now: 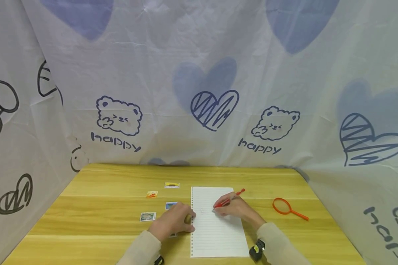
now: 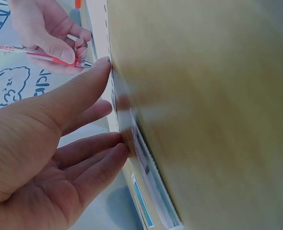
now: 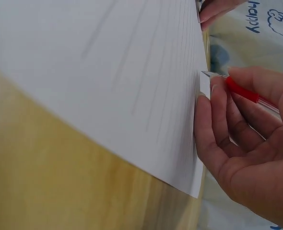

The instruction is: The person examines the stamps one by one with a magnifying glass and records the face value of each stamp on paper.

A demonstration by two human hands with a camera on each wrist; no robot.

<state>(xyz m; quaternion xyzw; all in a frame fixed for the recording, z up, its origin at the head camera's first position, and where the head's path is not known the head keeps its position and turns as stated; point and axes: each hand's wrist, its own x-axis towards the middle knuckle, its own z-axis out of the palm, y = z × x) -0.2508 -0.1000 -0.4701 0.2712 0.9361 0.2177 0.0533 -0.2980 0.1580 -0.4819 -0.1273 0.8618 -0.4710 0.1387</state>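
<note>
A sheet of lined, hole-edged paper (image 1: 219, 239) lies on the wooden table. My right hand (image 1: 231, 208) rests on it and pinches a red pen (image 3: 242, 90) with a clear barrel, its tip down at the sheet. Faint marks show on the paper left of the tip. At the sheet's left edge, my left hand (image 1: 175, 220) touches the perforated border with thumb and fingertips, its fingers loosely bent and holding nothing. Under and beside that hand lie small stamp-like picture cards; a green one (image 1: 147, 216) is nearest on the left, and another is mostly hidden beneath the wrist.
Farther back on the table are a yellow card (image 1: 172, 185), an orange one (image 1: 152, 194) and a blue one (image 1: 170, 205) partly covered by the left hand. To the right lies an orange-red magnifying glass (image 1: 298, 215). A printed cloth (image 1: 166, 73) hangs behind and around the table.
</note>
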